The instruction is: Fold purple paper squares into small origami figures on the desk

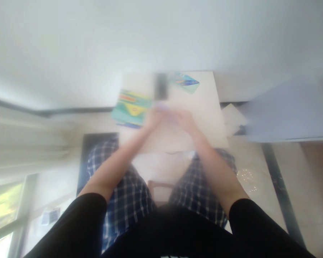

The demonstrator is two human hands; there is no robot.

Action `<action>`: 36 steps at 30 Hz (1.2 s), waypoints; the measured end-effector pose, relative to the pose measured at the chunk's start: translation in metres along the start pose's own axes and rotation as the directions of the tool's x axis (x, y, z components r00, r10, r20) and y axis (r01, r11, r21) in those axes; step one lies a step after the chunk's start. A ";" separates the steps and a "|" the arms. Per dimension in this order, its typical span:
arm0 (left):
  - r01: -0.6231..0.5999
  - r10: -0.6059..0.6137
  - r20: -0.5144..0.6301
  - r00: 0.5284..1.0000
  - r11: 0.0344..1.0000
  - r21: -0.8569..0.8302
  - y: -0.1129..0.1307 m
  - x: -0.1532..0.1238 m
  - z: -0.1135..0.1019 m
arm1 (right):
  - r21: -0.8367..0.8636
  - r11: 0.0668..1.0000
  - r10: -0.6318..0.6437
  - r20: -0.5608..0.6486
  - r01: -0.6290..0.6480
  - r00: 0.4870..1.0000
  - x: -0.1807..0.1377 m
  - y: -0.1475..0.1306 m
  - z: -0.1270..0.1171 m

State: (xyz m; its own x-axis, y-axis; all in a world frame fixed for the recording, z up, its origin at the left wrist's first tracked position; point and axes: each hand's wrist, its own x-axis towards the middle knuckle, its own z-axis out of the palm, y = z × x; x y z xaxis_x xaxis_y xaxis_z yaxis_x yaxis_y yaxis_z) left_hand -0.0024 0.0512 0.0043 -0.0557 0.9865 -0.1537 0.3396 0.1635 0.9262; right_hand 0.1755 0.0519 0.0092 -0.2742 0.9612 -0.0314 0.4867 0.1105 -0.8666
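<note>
My left hand (154, 117) and my right hand (184, 118) come together over the middle of a small white table (204, 125). Between their fingertips is a pale purple thing (165, 107), too blurred to name. The fingers of both hands look closed in on it, though haze smears their outlines. Just beyond the hands lies a dark, upright-looking rectangle (161, 86), perhaps a phone. Left of my left hand is a flat green and yellow packet (133, 107), with a blue edge showing under it.
A light blue and green printed packet (188, 82) lies at the table's far side. The white wall (161, 36) rises behind the table. On the right stands a large pale grey panel (288, 111). My knees in checked trousers (129, 193) are close under the near edge.
</note>
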 end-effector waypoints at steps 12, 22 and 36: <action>0.081 -0.086 -0.027 0.996 0.984 -0.157 0.006 -0.006 -0.005 | 0.246 0.966 0.056 0.091 -0.077 0.994 -0.003 0.000 0.011; 0.051 -0.039 0.073 0.997 0.985 -0.168 0.002 -0.001 -0.001 | 0.272 0.953 0.120 0.055 -0.130 0.991 -0.004 -0.002 0.016; 0.129 -0.121 0.057 0.991 0.977 -0.172 0.002 0.004 -0.003 | 0.278 0.953 0.099 0.076 -0.117 0.992 -0.005 -0.007 0.022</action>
State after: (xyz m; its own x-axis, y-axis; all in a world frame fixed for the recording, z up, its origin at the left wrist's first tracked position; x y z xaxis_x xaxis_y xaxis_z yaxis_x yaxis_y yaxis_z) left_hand -0.0052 0.0552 0.0067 -0.0425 0.9578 -0.2842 0.1631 0.2873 0.9439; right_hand 0.1554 0.0409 0.0042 -0.2867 0.9454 -0.1550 0.2653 -0.0771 -0.9611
